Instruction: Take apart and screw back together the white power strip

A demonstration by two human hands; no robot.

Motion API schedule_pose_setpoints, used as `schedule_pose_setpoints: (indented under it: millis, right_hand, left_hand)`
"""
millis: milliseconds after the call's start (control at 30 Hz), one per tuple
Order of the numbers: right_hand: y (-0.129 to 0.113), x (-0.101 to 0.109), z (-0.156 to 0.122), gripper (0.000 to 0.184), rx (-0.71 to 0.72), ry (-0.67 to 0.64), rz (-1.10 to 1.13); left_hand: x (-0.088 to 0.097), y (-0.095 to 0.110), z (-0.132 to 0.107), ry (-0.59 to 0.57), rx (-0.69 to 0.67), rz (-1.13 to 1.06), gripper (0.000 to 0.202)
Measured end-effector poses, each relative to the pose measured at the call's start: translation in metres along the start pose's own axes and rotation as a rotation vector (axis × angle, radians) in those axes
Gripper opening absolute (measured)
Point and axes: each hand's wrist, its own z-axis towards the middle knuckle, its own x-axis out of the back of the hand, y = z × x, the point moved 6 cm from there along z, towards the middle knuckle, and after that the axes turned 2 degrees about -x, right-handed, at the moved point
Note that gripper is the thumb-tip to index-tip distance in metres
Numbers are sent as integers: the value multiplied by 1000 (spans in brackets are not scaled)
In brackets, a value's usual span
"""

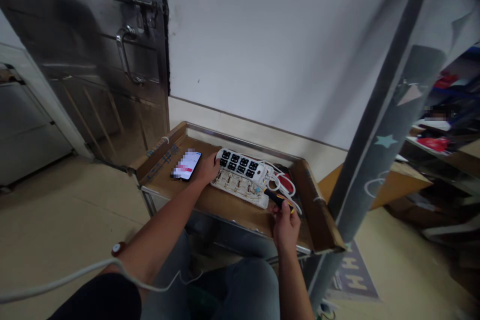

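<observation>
An opened power strip (240, 165) lies on the cardboard-lined cart top. Its white cover carries rows of black sockets, and alongside it the base (237, 191) shows metal contacts and wiring. My left hand (208, 169) grips the strip's left end, thumb at the cover's edge and the other fingers partly hidden. In my right hand (287, 227) is a screwdriver (274, 197) with a black and yellow handle. It points left toward the strip's right end; whether its tip touches the wiring I cannot tell. White cable (290, 187) loops behind the screwdriver.
A phone (190, 165) with a lit screen lies left of my left hand. Raised cardboard sides (318, 205) border the cart top. A grey metal post (369, 125) stands at the right. Beyond are a wall and a metal door (86, 50); a white cord (56, 282) crosses the lower left.
</observation>
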Motion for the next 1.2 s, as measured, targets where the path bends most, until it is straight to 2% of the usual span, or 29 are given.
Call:
schedule_pose_setpoints:
  millis: [333, 600, 867, 1200]
  right_hand:
    - [1, 2, -1, 41, -79, 57, 202]
    - [6, 5, 0, 40, -73, 110, 201]
    - [8, 13, -1, 41, -16, 276, 190]
    - [7, 17, -2, 42, -52, 325, 207]
  left_hand:
    - [-1, -2, 0, 0, 16, 8, 40]
    - [-1, -1, 0, -3, 16, 14, 39]
    - [-2, -4, 1, -2, 13, 19, 39]
    - [-2, -3, 1, -1, 18, 23, 38]
